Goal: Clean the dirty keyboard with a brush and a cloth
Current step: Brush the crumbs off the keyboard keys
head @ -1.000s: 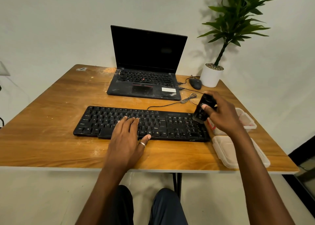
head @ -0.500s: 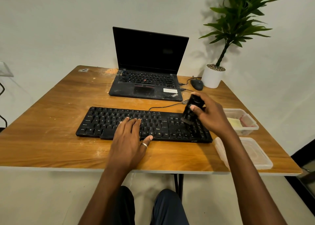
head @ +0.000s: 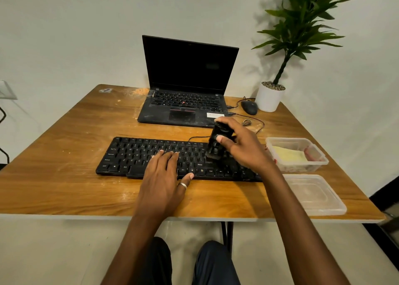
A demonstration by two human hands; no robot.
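Since a second ago our right hand [head: 246, 148] has carried the chunky black plastic brush [head: 216, 144] leftward from the right end of the flat black wired keyboard [head: 133, 155] — its bristles now touch keys right of centre. We grip it with thumb and curled fingers. Our left hand [head: 162, 181] lies flat, fingers straight, on the middle keys. On the scuffed wooden table [head: 54, 172] beside the keyboard, a yellow cloth [head: 287, 155] rests in a clear plastic tub [head: 302, 168].

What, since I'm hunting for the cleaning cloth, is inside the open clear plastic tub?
The clear plastic tub holds a pale yellow cloth and a small pinkish thing at its right end, too blurred to name. Whatever lies under the cloth is covered.
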